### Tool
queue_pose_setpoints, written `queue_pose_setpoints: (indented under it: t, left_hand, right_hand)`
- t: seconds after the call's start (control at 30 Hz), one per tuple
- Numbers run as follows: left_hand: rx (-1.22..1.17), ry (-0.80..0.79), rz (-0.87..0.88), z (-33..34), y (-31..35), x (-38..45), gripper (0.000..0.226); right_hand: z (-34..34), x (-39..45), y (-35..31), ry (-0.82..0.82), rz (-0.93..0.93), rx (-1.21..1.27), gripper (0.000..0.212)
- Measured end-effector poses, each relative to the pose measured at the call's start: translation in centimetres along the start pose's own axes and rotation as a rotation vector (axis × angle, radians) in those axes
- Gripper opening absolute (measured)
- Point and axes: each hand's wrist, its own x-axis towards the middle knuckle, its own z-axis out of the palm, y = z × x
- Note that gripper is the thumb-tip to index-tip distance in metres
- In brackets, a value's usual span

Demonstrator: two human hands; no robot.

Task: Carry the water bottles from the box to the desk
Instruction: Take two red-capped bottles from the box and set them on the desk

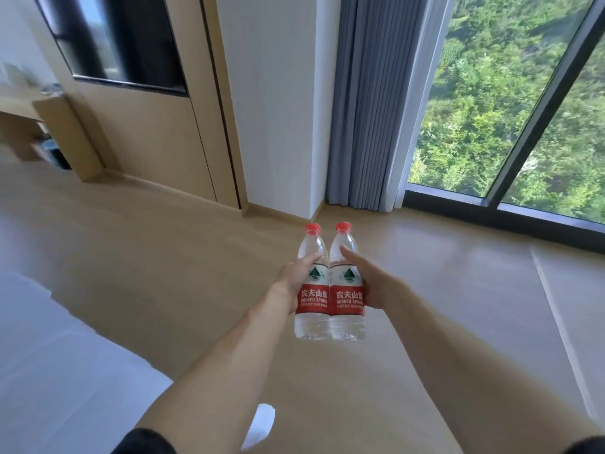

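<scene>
Wooden desk point(19, 108) sits far left, blurred; I think that's my target. I grasp 2 bottles mid-air, touching: left hand point(296, 276) wraps the left bottle point(312, 309), right hand point(373, 283) the right bottle point(347, 309). I'd keep them upright, turning left.

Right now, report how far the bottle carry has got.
Done: two bottles are out of the box, which is not in view. In hand: the left hand grips the left bottle, the right hand the right bottle, side by side above the floor. Left: reaching the desk at far left and setting them down.
</scene>
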Motion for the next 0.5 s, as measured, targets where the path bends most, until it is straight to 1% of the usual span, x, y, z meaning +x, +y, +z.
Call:
queue_pose_setpoints:
  t: [0.07,0.2,0.37,0.5]
  left_hand:
    - [-0.006,0.041,0.015,0.2,0.9,1.6,0.053]
    - [-0.025,0.137,0.033,-0.9,2.7,4.0,0.055]
    - [-0.056,0.224,0.041,-4.7,4.9,7.1,0.056]
    - [-0.091,0.236,0.059,-8.7,7.3,10.1,0.056]
  right_hand:
    - [-0.8,2.2,-1.8,0.011,0.014,-0.023,0.082]
    - [-0.6,6.2,-4.6,-0.007,0.052,-0.082,0.073]
    - [2.1,11.5,-7.3,-0.077,0.082,-0.127,0.068]
    - [4.7,16.8,-9.6,-0.133,0.092,-0.175,0.067]
